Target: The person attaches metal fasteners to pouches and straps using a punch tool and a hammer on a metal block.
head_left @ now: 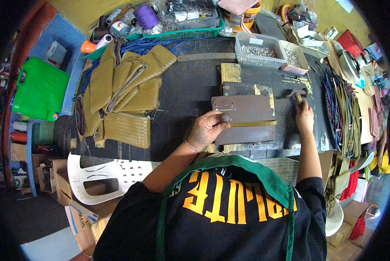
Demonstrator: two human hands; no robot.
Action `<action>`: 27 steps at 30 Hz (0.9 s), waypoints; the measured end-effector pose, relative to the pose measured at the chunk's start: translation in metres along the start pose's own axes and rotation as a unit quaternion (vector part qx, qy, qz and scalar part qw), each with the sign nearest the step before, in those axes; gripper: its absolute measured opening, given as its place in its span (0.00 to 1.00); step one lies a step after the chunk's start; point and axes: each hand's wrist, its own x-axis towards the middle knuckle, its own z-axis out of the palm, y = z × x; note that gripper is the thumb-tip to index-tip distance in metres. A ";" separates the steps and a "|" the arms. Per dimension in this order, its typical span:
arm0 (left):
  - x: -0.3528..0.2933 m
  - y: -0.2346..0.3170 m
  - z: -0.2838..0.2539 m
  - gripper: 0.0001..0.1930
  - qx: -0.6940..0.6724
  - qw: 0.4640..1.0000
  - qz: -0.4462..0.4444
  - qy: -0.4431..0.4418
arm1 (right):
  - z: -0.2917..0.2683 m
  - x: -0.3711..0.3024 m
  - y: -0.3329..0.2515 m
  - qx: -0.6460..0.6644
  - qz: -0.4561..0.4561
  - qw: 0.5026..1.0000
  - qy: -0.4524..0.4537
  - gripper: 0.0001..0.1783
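My left hand (205,129) is closed round an upright metal punch (225,117), whose round dark top faces up; its lower end is hidden. It stands at the left end of a narrow olive woven strip (253,123), which lies across a brown board (242,106). In my right hand (306,116) is a hammer (298,93) with a short wooden handle and a dark curved head. The hammer is off to the right of the board, apart from the punch. A small flat metal piece (224,107) lies on the board just beyond my left hand.
Olive woven pouches (125,87) are heaped on the left of the dark table (182,91). Beyond the board stand a clear bin of small metal parts (260,51) and a basket (296,58). Bundled cords (349,104) hang at right. A white plastic chair (79,174) is at near left.
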 end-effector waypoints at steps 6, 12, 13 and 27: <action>-0.004 0.000 -0.005 0.06 0.008 1.000 -0.024 0.016 | -0.152 -0.039 -0.109 0.452 -0.064 0.889 -0.039 0.19; 0.005 0.005 0.001 0.06 0.038 0.999 0.023 0.012 | -0.167 -0.083 -0.159 0.229 -0.311 0.906 -0.172 0.16; 0.005 0.002 0.004 0.06 0.034 0.999 0.028 0.011 | -0.169 -0.080 -0.159 0.255 -0.293 0.906 -0.169 0.16; 0.000 -0.002 -0.003 0.07 0.031 0.999 0.021 0.008 | -0.183 -0.073 -0.173 0.196 -0.363 0.902 -0.129 0.15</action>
